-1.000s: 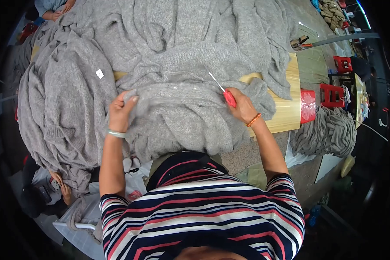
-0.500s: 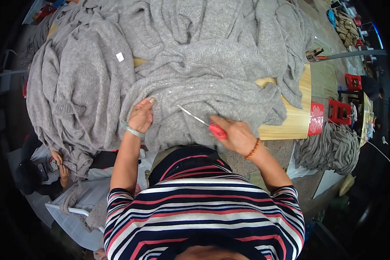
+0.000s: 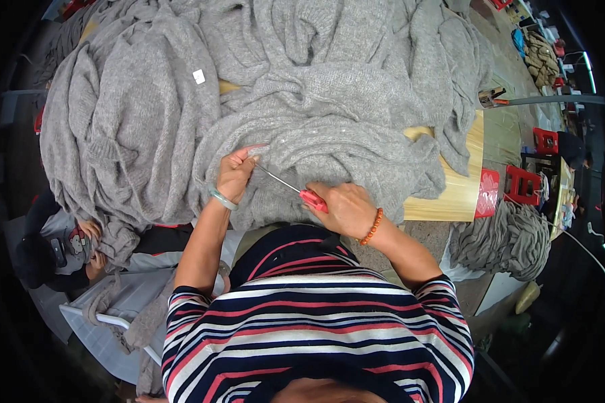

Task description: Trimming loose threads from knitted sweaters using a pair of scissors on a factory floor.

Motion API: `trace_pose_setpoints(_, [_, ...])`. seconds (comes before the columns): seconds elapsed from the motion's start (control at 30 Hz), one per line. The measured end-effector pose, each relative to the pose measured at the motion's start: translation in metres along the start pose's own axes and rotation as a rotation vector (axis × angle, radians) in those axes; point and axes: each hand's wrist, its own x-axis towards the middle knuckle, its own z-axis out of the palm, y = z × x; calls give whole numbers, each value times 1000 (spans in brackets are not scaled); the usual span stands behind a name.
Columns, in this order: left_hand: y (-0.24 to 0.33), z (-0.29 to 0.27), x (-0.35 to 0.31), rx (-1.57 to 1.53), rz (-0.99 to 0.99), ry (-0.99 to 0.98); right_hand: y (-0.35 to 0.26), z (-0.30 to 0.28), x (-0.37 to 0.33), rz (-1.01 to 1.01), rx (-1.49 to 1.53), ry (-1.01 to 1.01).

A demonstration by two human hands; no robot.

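My right hand [image 3: 346, 208] is closed around the red handle of a tool [image 3: 313, 199] with a thin straight metal shaft. The shaft slants up to the left, and its tip meets the fingertips of my left hand [image 3: 235, 178]. That hand is closed in a pinch on the edge of a grey knit garment [image 3: 356, 144], its index finger reaching over the folds. The garment lies rumpled in front of me, with small pale specks along a fold by my fingers. What exactly the tool's tip touches is too small to tell.
More grey knitwear [image 3: 141, 114] is heaped left and far, one piece with a white tag [image 3: 199, 76]. Bare wooden tabletop [image 3: 450, 198] shows at right. Beyond are a red stool [image 3: 521, 185] and a grey knit bundle [image 3: 504, 242]. A person [image 3: 67, 242] handles knitwear at lower left.
My left hand has shifted a little right, its index finger now stretched forward. The tool has come left and lower, bringing its tip to my left fingertips.
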Motion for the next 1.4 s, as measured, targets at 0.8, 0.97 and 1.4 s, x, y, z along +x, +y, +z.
trace_pose_setpoints(0.8, [43, 38, 38, 442, 144, -118, 28, -24, -27, 170, 14, 122])
trace_pose_setpoints(0.97, [32, 29, 36, 414, 221, -83, 23, -28, -29, 161, -24, 41])
trace_pose_setpoints(1.4, [40, 39, 30, 534, 189, -182, 26, -22, -36, 92, 48, 81])
